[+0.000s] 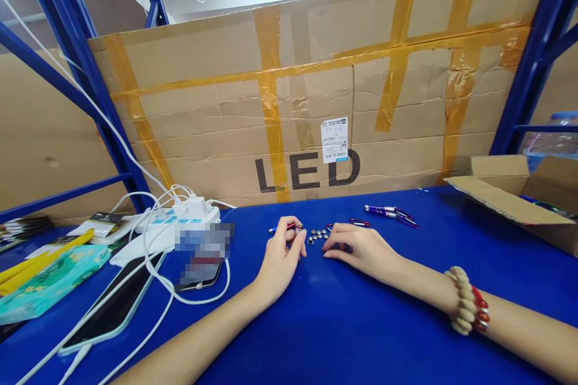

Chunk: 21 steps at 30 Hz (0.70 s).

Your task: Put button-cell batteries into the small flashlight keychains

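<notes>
My left hand (279, 255) rests on the blue table (352, 325), its fingers curled round a small red keychain torch (283, 228). My right hand (361, 248) lies beside it with fingers pinched down near a cluster of several small silver button cells (318, 234). A red carabiner clip (359, 222) shows just behind the right hand. What the right fingertips hold, if anything, is hidden. A bead bracelet (467, 310) is on my right wrist.
Two purple keychain torches (391, 213) lie farther back right. An open cardboard box (519, 195) stands at right. At left are a white power strip (180, 216) with cables, two phones (112, 307), and a green packet (49, 283). A taped cardboard sheet (316, 96) closes the back.
</notes>
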{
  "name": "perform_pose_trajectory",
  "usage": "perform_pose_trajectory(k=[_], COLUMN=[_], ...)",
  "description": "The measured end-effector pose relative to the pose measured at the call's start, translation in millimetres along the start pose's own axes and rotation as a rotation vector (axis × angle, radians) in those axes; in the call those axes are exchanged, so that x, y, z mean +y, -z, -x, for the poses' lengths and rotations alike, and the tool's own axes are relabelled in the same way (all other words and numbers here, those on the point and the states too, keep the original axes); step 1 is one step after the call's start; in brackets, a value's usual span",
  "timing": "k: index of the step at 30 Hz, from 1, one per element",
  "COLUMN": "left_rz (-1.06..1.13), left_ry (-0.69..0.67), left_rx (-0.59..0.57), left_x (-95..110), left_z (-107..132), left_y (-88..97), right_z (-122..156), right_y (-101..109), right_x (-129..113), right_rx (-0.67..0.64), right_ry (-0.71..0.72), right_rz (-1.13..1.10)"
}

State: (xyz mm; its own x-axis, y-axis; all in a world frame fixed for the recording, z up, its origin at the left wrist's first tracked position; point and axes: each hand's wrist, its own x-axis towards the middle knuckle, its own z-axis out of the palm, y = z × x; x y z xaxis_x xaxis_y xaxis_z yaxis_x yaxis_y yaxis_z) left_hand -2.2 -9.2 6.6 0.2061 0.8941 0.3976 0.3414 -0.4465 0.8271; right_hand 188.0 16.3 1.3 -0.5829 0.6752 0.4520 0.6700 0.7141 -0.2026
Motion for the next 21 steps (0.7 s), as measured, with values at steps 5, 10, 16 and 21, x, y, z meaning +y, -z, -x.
perform_pose_trajectory(k=[5, 10, 16, 21], left_rz=[-0.004, -0.012, -0.004, -0.038], left_ry=[-0.004, 0.001, -0.003, -0.017], left_rx=[-0.001, 0.008, 0.012, -0.008], left_x=[-3.3, -2.9, -4.9, -5.3], left_z=[-1.3, -1.1, -0.7, -0.9], left_y=[-0.5, -0.7, -0.9, -0.6], right_z=[-0.9, -1.4, -0.7, -0.3], right_y=[-1.5, -0.6, -0.9, -1.6], right_x=[0.9, -1.3, -4.0, -3.5], right_rx=[-0.012, -0.036, -0.044, -0.047], right_ry=[-0.053, -0.067, -0.070, -0.066], right_rz=[-0.050, -0.071, -0.075, -0.056])
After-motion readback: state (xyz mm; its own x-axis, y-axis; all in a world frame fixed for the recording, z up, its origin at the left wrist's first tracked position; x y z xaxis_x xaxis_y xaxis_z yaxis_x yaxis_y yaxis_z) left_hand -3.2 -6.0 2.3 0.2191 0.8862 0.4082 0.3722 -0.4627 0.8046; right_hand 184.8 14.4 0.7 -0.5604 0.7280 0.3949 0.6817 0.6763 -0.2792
